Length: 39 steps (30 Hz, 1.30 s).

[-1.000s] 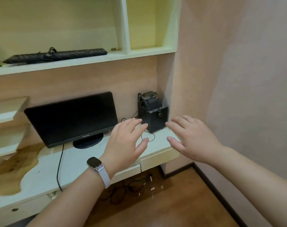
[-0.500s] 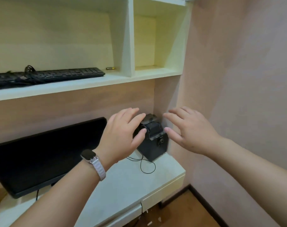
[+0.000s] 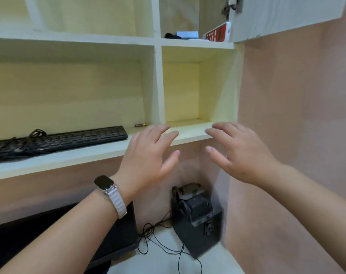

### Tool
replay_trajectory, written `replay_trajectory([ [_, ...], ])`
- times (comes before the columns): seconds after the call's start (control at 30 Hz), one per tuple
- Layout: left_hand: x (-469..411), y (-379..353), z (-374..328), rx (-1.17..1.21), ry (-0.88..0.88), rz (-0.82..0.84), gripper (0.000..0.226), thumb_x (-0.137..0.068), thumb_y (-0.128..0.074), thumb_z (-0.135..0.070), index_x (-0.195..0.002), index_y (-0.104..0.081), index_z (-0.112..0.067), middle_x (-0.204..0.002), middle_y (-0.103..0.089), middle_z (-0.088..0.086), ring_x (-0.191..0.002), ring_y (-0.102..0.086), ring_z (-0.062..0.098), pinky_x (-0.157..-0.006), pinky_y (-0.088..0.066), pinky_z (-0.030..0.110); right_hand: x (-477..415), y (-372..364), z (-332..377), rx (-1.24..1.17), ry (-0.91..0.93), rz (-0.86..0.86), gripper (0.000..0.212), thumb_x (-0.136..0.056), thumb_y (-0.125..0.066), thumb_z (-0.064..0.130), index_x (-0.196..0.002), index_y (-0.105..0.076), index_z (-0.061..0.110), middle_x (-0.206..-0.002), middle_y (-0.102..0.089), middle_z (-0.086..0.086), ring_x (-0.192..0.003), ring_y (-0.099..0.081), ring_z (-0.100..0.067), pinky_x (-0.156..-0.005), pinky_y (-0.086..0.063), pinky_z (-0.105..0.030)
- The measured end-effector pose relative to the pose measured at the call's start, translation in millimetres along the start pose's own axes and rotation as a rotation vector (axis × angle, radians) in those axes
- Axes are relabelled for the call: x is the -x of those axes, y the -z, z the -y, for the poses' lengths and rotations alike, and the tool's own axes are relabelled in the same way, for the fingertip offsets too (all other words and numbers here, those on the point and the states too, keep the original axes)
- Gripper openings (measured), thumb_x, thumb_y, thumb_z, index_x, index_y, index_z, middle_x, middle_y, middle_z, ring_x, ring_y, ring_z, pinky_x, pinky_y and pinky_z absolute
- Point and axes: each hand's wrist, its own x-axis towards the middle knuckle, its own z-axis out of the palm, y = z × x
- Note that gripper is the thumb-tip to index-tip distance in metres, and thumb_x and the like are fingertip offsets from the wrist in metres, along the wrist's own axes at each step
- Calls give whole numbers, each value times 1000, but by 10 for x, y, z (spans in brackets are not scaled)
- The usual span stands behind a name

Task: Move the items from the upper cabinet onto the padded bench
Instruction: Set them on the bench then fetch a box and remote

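High at the top right, the upper cabinet (image 3: 196, 42) stands with its door (image 3: 283, 14) swung open. On its shelf lie a red and white box (image 3: 217, 33) leaning at the right, a small white box (image 3: 187, 34) and a dark item (image 3: 172, 35) beside it. My left hand (image 3: 148, 155), with a watch on the wrist, and my right hand (image 3: 239, 153) are both raised with fingers spread, holding nothing. They hover in front of the lower shelf edge, well below the cabinet. The padded bench is out of view.
A black keyboard (image 3: 57, 140) with a coiled cable lies on the long shelf (image 3: 55, 158), a small battery (image 3: 140, 125) near it. Below, a monitor (image 3: 116, 240) and a black speaker box (image 3: 196, 220) with thin cables stand on the white desk (image 3: 164, 262). A pink wall (image 3: 298, 123) closes the right side.
The view has tilted upward, bringing the upper cabinet and its items into sight. Both hands have risen from the speaker's level to the shelf edge, still spread and holding nothing.
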Motion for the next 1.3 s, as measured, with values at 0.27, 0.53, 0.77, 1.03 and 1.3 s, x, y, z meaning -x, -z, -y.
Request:
replay_trajectory([
  [0.27,-1194,-138,-21,-7,-39,-211,44,-87,-55,-39,-123,-64,-14,-130,-59,8,-120,-52,25,-97,-39,40,-803,157,-775,-55,60,-203,53,-89,-38,52,-124,-61,20,-122,-62,-1,-112,-53,-23,-86,-46,-38],
  [0.53,-2230,40,93,-71,-126,-312,46,-87,-55,-36,-124,-62,-11,-126,-61,10,-116,-56,28,-94,-48,47,-1636,262,-1214,-43,101,-334,53,-87,-41,51,-120,-61,14,-121,-61,-6,-109,-56,-30,-80,-52,-43],
  [0.77,-3142,253,268,-137,-122,-49,51,-90,-59,-41,-136,-51,-19,-129,-54,2,-120,-48,20,-101,-41,35,-2289,372,-1332,-133,6,-341,38,-90,-48,40,-119,-53,17,-126,-49,-1,-117,-43,-23,-92,-45,-44],
  [1.03,-3588,155,443,-255,85,458,64,-88,-44,-67,-137,-46,-25,-137,-52,-1,-121,-51,20,-97,-43,35,-2655,494,-1260,-73,-144,-99,43,-91,-41,51,-119,-42,18,-125,-41,-4,-124,-36,-23,-91,-44,-42],
  [1.3,-3518,152,447,-165,106,442,46,-87,-43,-69,-108,-55,-30,-93,-56,-12,-82,-53,8,-68,-41,27,-2644,406,-1339,17,-64,-305,24,-91,-46,38,-93,-48,14,-105,-50,-3,-102,-41,-24,-86,-45,-40],
])
